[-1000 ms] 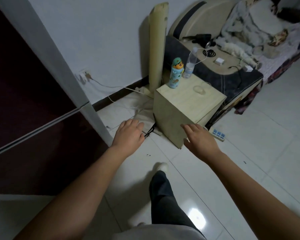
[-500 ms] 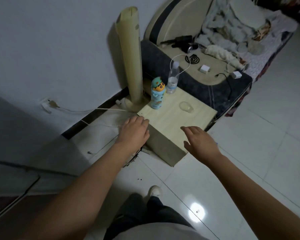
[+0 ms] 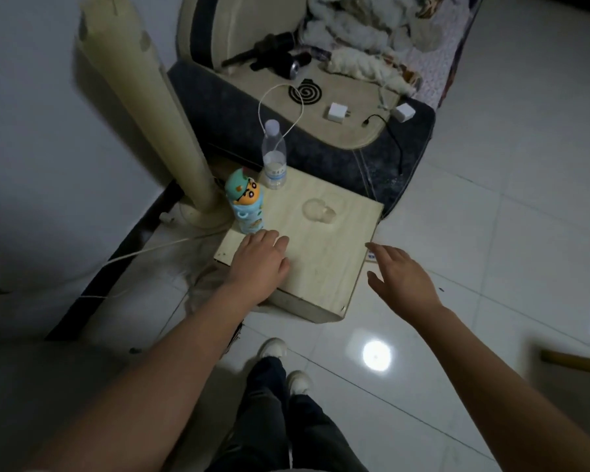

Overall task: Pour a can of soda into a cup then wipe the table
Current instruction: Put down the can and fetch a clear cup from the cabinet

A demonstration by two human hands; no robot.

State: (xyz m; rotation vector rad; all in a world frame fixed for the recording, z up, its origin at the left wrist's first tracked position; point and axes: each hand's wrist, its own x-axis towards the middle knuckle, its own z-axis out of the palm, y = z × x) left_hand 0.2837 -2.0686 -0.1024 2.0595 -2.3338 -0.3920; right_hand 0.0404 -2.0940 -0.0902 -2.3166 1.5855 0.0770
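Note:
A low pale wooden table [image 3: 324, 264] stands on the tiled floor. On its far left corner is a light-blue cartoon-figure drink container [image 3: 245, 205], upright. Behind it stands a clear plastic water bottle [image 3: 274, 155]. A clear plastic cup [image 3: 318, 210] sits near the table's far right part. My left hand [image 3: 260, 260] hovers over the table's left side, just in front of the cartoon container, fingers loosely apart and holding nothing. My right hand [image 3: 400, 274] is off the table's right edge, fingers spread, holding nothing.
A tall cream tower fan [image 3: 143, 107] rises left of the table against the wall. Behind the table is a sofa [image 3: 321, 141] with chargers, cables, a mosquito coil and blankets. A white cord [image 3: 143, 251] runs along the floor at left. My legs and shoes [image 3: 283, 366] are below.
I have come closer and now look down on the table. My left hand moved from the table's near corner to over its top by the cartoon container; my right hand stays beside the right edge.

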